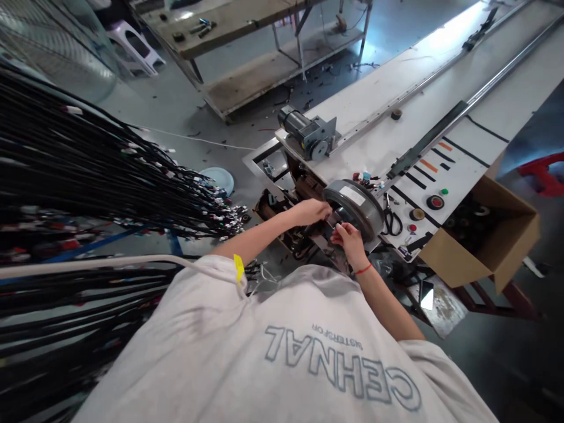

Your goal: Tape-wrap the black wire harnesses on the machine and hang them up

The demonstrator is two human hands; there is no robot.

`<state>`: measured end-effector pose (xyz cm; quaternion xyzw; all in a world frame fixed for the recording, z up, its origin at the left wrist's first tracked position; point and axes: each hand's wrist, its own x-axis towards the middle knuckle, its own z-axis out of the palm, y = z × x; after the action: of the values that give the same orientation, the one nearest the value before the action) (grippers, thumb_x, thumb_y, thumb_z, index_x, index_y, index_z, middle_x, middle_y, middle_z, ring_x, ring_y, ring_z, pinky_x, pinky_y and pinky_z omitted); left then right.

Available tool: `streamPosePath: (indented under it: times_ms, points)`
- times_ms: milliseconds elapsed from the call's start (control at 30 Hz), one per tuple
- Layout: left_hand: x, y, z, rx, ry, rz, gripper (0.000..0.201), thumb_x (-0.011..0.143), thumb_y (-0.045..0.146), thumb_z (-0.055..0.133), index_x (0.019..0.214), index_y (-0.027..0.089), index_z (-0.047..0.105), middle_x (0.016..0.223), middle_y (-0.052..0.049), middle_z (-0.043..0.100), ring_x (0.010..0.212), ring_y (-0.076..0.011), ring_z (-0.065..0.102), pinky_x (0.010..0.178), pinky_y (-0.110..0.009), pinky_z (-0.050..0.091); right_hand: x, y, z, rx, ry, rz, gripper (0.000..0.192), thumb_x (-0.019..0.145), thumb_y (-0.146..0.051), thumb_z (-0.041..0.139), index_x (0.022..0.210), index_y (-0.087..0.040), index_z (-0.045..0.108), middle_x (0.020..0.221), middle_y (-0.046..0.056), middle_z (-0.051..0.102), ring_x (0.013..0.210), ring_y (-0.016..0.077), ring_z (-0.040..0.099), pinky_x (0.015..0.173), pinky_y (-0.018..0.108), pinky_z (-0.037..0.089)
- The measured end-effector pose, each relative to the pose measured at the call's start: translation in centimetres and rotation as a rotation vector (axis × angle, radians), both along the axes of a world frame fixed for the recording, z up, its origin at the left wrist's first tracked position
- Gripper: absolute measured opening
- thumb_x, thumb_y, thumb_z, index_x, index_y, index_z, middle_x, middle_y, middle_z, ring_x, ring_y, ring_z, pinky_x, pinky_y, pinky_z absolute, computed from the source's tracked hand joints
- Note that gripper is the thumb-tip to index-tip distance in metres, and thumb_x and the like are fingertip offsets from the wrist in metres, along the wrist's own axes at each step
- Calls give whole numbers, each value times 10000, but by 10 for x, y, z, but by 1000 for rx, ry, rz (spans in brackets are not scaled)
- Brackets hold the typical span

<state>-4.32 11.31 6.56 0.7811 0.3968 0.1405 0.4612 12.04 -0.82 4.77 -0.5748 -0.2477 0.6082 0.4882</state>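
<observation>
The head view looks down over a person's grey shirt point(282, 352) at a long white bench point(396, 100).

A round grey drum point(355, 208) sits at the near end of the bench, tipped on its side. It has a white label on top.

The left hand point(314, 211) reaches to the left side of the drum. Its fingers are bent and touch a small dark part just beside the drum. I cannot tell if it is holding tight.

The right hand point(348, 238) is just below the drum. Its fingers pinch something small and dark at the drum's lower edge. A red band is on that wrist.

The two hands are close to each other, with the small dark part between them.

A grey motor point(308, 135) stands on the bench, behind the drum. A red button point(435, 202) and a green button point(444, 191) are on the bench to the right of the drum. Black scissors point(391, 222) lie just beside the drum.

An open box point(489, 241) hangs at the right side of the bench.

A big bundle of black wires point(88, 176) fills the left side. A yellow tag point(238, 267) is near the left arm.
</observation>
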Motion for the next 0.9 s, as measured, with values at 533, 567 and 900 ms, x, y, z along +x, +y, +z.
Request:
streamPosePath:
  times_ms: [533,567,900]
  points:
    - [2,-88,-46,-162,-162,202,293,907,425,493,697,224,462,567,32,489,550,-141,460,575,-259,362,-2,14,8,499,-820,231,234,911,-324,468,707,-222,523,704,5,559,671,163,516,649,282,408]
    - [2,-88,-46,-141,-147,210,289,916,414,473,701,221,460,579,29,494,565,-144,465,588,-263,367,-4,17,9,554,-856,300,206,919,-309,461,767,-213,562,795,33,607,740,174,549,696,292,435]
    - [7,-97,-43,67,-2,191,222,968,328,392,919,184,554,788,-52,651,757,-194,620,742,-310,462,5,41,5,499,-1438,597,365,987,-253,407,723,-211,655,842,84,682,914,206,602,918,321,439]
